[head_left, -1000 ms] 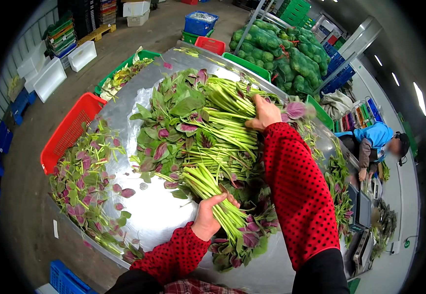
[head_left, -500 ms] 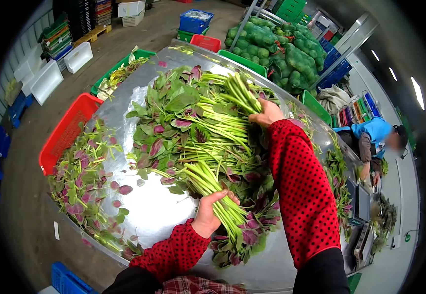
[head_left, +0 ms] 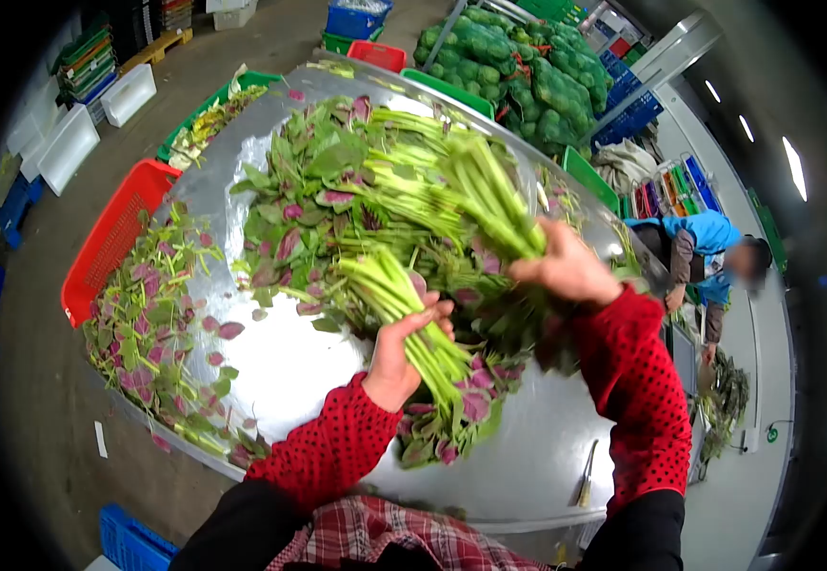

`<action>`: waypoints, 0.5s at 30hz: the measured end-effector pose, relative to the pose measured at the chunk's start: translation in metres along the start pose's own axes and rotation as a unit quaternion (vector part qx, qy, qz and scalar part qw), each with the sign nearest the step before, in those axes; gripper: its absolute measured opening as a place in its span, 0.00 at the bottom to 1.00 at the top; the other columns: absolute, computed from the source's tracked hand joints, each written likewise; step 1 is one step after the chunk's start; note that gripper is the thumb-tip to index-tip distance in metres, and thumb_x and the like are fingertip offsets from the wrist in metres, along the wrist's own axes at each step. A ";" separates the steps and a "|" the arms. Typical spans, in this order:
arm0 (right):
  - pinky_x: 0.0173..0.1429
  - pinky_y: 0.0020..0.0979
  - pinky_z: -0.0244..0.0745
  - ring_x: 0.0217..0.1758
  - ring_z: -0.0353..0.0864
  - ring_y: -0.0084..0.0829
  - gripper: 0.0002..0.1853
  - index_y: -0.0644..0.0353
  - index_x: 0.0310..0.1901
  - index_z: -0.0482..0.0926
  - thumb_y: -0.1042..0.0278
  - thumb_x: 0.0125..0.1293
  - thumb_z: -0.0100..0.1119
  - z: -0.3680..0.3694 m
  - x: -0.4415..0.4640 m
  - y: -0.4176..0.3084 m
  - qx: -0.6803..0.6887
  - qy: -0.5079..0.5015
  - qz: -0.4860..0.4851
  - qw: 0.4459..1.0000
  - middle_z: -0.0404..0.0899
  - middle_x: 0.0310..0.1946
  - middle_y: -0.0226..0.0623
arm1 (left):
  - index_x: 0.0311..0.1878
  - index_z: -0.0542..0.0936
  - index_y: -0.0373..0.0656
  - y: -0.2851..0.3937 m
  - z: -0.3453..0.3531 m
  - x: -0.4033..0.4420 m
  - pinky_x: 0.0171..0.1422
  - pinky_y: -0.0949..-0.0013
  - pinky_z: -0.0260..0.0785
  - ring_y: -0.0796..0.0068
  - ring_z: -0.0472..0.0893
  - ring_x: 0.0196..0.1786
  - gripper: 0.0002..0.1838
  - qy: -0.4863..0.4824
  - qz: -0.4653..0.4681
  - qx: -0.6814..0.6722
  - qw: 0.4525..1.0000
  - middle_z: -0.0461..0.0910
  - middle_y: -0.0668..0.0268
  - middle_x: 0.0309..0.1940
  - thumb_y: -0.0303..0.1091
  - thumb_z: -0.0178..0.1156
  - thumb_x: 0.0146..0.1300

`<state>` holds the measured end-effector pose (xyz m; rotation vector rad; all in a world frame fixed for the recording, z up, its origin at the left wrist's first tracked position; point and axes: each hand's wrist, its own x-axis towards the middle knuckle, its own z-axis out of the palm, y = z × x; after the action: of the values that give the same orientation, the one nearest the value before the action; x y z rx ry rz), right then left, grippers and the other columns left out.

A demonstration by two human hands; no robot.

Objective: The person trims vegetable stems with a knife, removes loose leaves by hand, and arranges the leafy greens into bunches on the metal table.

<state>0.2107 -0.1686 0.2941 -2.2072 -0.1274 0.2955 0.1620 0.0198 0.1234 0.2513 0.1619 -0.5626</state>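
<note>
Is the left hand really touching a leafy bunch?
Touching. The head view shows the left hand wrapped around the bunch, which pokes out above and below it.

Green net sacks (head_left: 561, 95) heaped at back; person (head_left: 708, 238) in blue bending, right; white boxes (head_left: 69, 150), left.

Head view, forward and down, close over metal table (head_left: 518, 468); dark outer margins hard to judge.
</note>
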 end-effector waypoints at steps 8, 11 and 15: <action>0.58 0.30 0.70 0.50 0.76 0.24 0.31 0.67 0.58 0.72 0.67 0.54 0.73 0.093 -0.085 0.017 0.099 -0.151 0.055 0.982 0.81 0.47 0.37 | 0.54 0.75 0.36 -0.010 0.002 -0.057 0.54 0.65 0.73 0.69 0.80 0.48 0.21 -0.046 -0.099 0.021 0.994 0.80 0.63 0.46 0.27 0.61 0.55; 0.58 0.31 0.71 0.50 0.77 0.24 0.31 0.64 0.56 0.75 0.66 0.51 0.75 0.102 -0.093 -0.010 -0.052 -0.137 -0.021 0.989 0.83 0.47 0.39 | 0.54 0.76 0.36 0.002 0.014 -0.082 0.56 0.67 0.72 0.70 0.80 0.49 0.22 -0.046 -0.004 0.102 0.994 0.80 0.63 0.48 0.22 0.62 0.54; 0.53 0.40 0.73 0.45 0.81 0.43 0.27 0.61 0.49 0.77 0.61 0.47 0.73 0.109 -0.096 -0.059 -0.065 -0.025 -0.228 0.971 0.83 0.39 0.45 | 0.58 0.74 0.37 0.075 0.077 -0.138 0.59 0.64 0.72 0.67 0.79 0.51 0.25 -0.168 0.108 0.444 0.873 0.79 0.60 0.49 0.27 0.63 0.55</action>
<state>0.0905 -0.0673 0.2931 -2.2238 -0.6870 0.0877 0.0942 0.1288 0.2419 1.0476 -0.4828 -0.4150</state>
